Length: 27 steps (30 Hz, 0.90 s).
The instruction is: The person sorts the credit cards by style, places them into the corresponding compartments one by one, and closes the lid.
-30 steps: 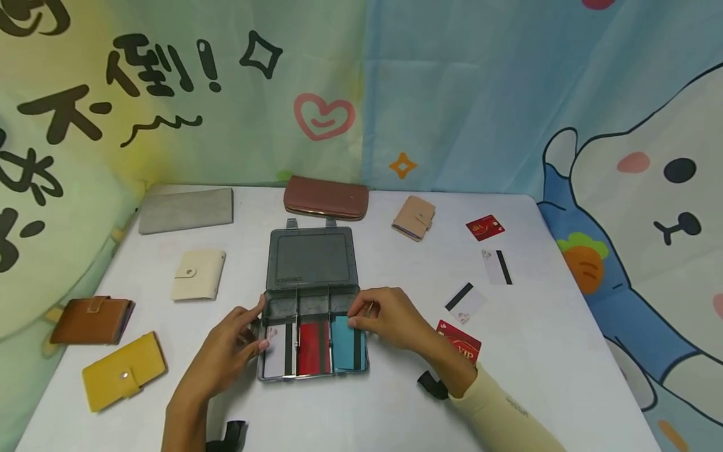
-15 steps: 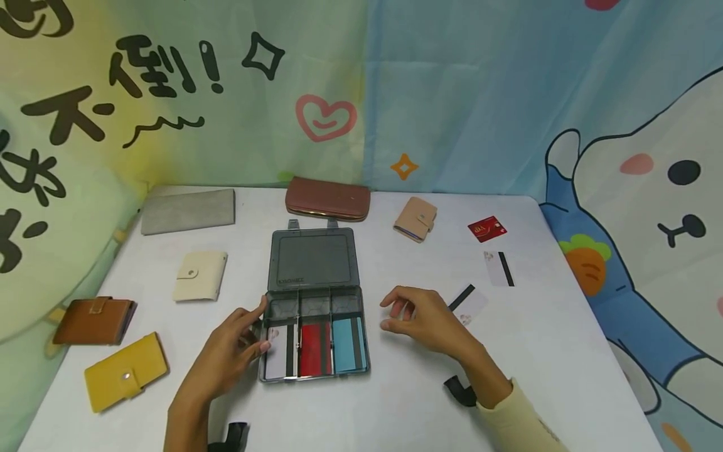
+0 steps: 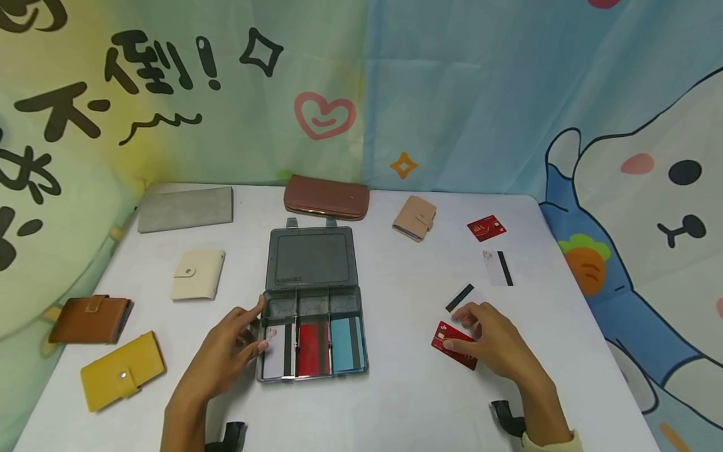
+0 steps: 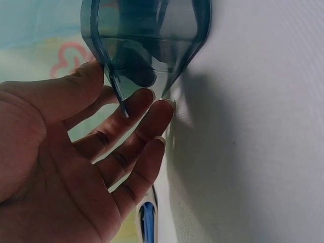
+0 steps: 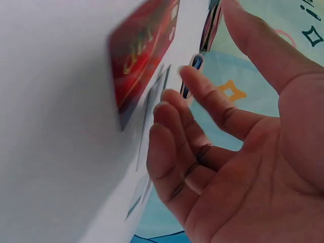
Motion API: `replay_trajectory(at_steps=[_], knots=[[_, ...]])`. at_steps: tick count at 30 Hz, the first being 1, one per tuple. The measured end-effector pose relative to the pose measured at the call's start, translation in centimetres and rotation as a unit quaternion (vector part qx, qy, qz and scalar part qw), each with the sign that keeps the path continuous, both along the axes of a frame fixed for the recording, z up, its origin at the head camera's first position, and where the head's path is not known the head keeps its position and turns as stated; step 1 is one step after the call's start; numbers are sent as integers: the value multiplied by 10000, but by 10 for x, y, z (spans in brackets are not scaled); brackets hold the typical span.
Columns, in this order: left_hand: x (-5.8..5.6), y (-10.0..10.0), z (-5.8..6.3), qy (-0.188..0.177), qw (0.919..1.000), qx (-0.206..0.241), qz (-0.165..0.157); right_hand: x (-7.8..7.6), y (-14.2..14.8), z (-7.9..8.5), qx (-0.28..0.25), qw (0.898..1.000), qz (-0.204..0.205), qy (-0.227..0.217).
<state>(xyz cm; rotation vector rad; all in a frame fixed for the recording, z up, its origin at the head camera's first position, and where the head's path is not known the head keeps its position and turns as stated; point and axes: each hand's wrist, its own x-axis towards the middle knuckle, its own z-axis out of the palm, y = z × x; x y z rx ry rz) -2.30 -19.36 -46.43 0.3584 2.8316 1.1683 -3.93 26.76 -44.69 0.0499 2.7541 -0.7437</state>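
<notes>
In the head view, a grey translucent plastic organizer box (image 3: 312, 235) lies open on the table, its lid folded back. Its front compartments hold a white card (image 3: 275, 351), a red card (image 3: 310, 349) and blue cards (image 3: 342, 345), each with a dark stripe. My left hand (image 3: 228, 345) grips the box's left side, thumb over the rim. On the right, my right hand (image 3: 497, 339) is over a red VIP card (image 3: 452, 344), thumb overlapping it in the head view. The right wrist view shows the fingers spread apart, with the red card beside them.
Right of the box lie a white striped card (image 3: 463, 295), another white card (image 3: 497, 268) and a red card (image 3: 486, 228). Wallets surround it: tan (image 3: 415, 218), dark brown (image 3: 326, 197), cream (image 3: 198, 275), brown (image 3: 90, 319), yellow (image 3: 122, 371). A grey pouch (image 3: 185, 209) lies at the back left.
My right hand has let go of the blue card in the box's right compartment and moved right to the red VIP card. My left hand has stayed at the box.
</notes>
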Motion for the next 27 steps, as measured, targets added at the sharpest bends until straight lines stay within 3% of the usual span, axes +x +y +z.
replay_trajectory(at_steps=[6, 14, 19, 23, 27], knots=[[0, 0, 0, 19, 10000, -29, -28, 11, -6, -10, 363, 9993, -107, -11], [0, 0, 0, 39, 10000, -12, -14, 10, -36, -14, 228, 9997, 104, 54], [0, 0, 0, 49, 10000, 62, -33, 6, -52, -4, -639, 9973, 336, 91], [0, 0, 0, 69, 10000, 62, -26, 1, -68, 7, -1497, 9862, 601, 374], [1, 0, 1, 55, 10000, 47, -19, -6, -90, 16, -2030, 9737, 917, 476]])
